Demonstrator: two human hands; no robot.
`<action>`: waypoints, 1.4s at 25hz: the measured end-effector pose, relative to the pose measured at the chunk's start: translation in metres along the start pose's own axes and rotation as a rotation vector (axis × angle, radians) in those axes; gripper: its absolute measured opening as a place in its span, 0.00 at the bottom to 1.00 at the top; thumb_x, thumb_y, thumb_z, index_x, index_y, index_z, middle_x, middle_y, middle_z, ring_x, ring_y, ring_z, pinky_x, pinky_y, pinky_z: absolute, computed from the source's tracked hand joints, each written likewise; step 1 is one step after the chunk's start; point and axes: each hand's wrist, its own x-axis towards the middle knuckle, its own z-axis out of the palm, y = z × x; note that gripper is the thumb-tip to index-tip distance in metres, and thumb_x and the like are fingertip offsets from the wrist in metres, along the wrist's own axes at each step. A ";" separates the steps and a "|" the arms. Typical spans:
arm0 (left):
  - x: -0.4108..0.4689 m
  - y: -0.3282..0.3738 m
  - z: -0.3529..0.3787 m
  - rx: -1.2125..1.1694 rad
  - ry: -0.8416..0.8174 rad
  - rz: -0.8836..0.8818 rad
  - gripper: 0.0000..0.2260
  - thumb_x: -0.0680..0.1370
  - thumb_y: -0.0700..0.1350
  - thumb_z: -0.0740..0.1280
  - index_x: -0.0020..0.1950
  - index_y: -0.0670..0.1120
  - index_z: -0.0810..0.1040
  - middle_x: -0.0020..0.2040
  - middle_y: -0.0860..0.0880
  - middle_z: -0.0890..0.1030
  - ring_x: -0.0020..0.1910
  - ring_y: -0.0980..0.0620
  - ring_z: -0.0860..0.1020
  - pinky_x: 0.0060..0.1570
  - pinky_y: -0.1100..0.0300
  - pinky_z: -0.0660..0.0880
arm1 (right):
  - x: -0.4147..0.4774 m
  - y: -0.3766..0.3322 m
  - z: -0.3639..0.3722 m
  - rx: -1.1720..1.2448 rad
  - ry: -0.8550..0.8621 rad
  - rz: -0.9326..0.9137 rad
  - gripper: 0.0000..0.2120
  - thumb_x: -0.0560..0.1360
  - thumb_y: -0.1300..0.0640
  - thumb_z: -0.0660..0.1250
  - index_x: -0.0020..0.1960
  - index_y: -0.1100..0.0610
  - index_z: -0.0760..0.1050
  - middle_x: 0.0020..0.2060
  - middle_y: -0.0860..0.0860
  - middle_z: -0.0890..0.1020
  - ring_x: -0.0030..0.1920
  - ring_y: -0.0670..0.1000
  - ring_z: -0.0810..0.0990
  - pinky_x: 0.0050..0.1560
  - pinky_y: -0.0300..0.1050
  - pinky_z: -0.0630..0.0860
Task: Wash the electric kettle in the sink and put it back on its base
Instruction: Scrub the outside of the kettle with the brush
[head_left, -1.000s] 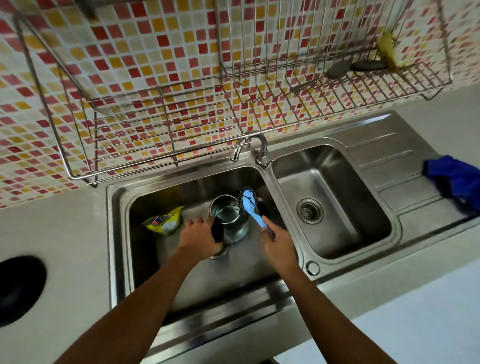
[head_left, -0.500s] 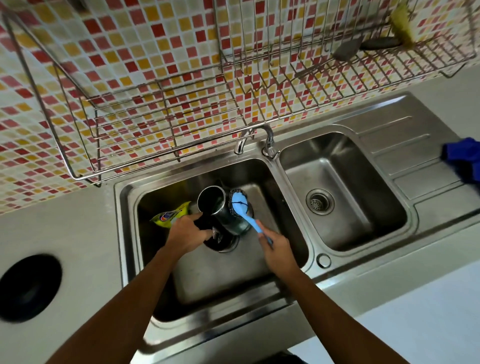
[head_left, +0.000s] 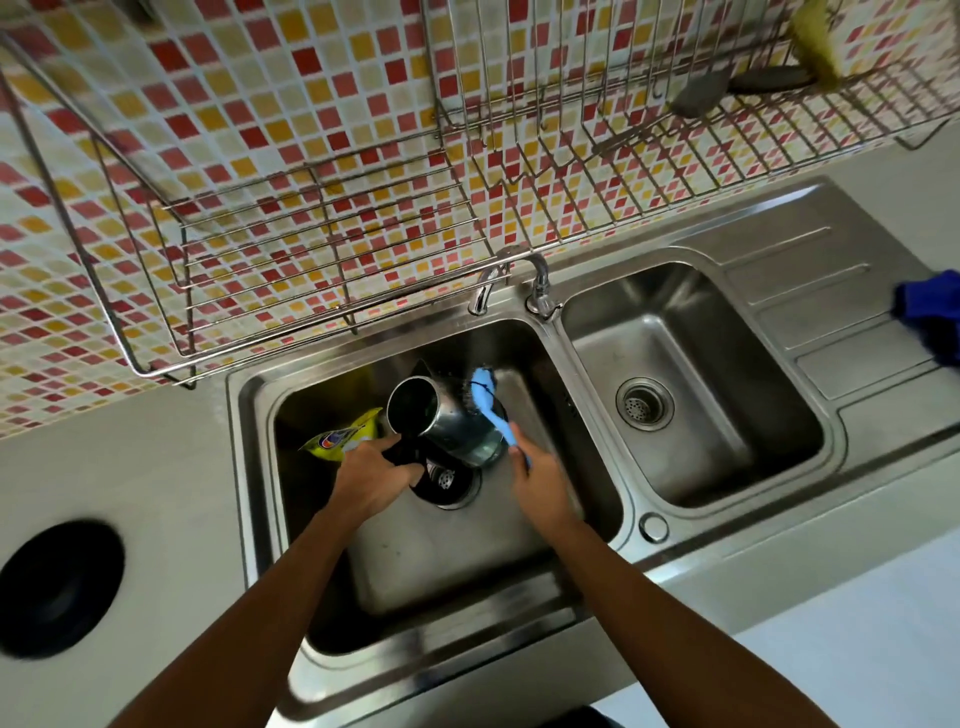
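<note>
The steel electric kettle (head_left: 452, 426) hangs over the left sink basin (head_left: 415, 566), tilted with its open mouth turned up and to the left. My left hand (head_left: 371, 480) grips its black handle. My right hand (head_left: 540, 483) holds a light blue dish brush (head_left: 491, 402), whose dark bristles press on the kettle's right outer wall. The drain (head_left: 447, 480) lies just under the kettle. A round black disc (head_left: 60, 587) sits on the counter at far left; I cannot tell whether it is the base.
A yellow detergent pouch (head_left: 340, 436) lies in the left basin's back corner. The tap (head_left: 511, 283) stands behind between both basins. The right basin (head_left: 685, 384) holds nothing. A blue cloth (head_left: 930, 314) rests on the drainboard. Wire racks (head_left: 311, 249) hang on the tiled wall above.
The kettle went from standing upright to tilted with its mouth leftward. The brush slid from its rim down along the right outer wall. The view shifted slightly right and closer.
</note>
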 end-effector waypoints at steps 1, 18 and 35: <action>-0.001 0.001 0.001 -0.010 0.001 0.003 0.30 0.60 0.54 0.70 0.62 0.50 0.82 0.42 0.51 0.83 0.42 0.57 0.79 0.36 0.65 0.70 | 0.011 0.003 -0.005 -0.037 0.010 0.076 0.20 0.81 0.57 0.60 0.72 0.53 0.70 0.46 0.61 0.83 0.39 0.52 0.80 0.43 0.45 0.75; -0.017 0.008 0.005 -0.217 0.020 -0.112 0.25 0.55 0.52 0.70 0.52 0.54 0.86 0.45 0.49 0.84 0.48 0.50 0.80 0.42 0.64 0.71 | 0.006 -0.027 -0.016 -0.086 -0.107 -0.251 0.19 0.80 0.58 0.61 0.71 0.53 0.72 0.56 0.55 0.83 0.54 0.53 0.82 0.55 0.38 0.73; -0.014 0.040 0.002 -0.199 -0.004 -0.131 0.15 0.55 0.51 0.70 0.36 0.44 0.84 0.32 0.48 0.78 0.36 0.47 0.76 0.33 0.60 0.69 | -0.038 -0.005 0.018 -0.072 0.145 -0.041 0.21 0.81 0.56 0.59 0.74 0.51 0.67 0.50 0.60 0.82 0.49 0.60 0.81 0.48 0.49 0.76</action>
